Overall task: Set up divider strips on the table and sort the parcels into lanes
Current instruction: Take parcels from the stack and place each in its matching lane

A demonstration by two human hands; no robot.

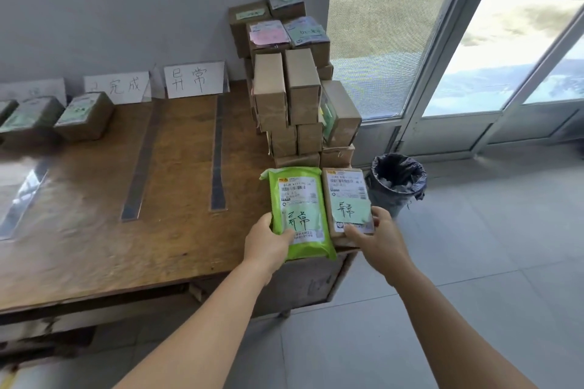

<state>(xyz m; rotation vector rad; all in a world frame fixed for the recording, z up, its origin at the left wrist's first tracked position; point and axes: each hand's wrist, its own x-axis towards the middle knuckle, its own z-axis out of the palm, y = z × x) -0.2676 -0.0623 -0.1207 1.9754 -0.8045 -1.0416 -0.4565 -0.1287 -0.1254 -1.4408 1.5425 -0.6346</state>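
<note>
Head view, itemised. Worn wooden table [94, 199]: one, set against a grey wall.

Dark flat divider strips on the tabletop: three, running front to back, namely a left strip [22, 196] blurred by glare, a middle strip [142, 164] and a right strip [218, 151].

White paper lane signs with handwritten characters, propped along the wall: three, being a left sign [31, 90] too faint to read, a middle sign [118, 87] and a right sign [194, 79].

Brown cardboard parcels with green labels in the far left lanes: three visible [83, 117], one cut by the frame edge.

Stack of brown cardboard boxes [294, 79] at the table's right end: more than a dozen, exact count unclear.

Green plastic mailer parcel [298, 199]: one, at the table's near right corner, gripped at its lower edge by the left hand [268, 241], thumb on top.

Brown cardboard parcel with a white label and green note [347, 199]: one, just beside the mailer, held at its near end by the right hand [377, 237], fingers curled round it.

Black-lined waste bin [396, 181]: one, on the tiled floor beside the table.

Both forearms reach forward, bare.
</note>
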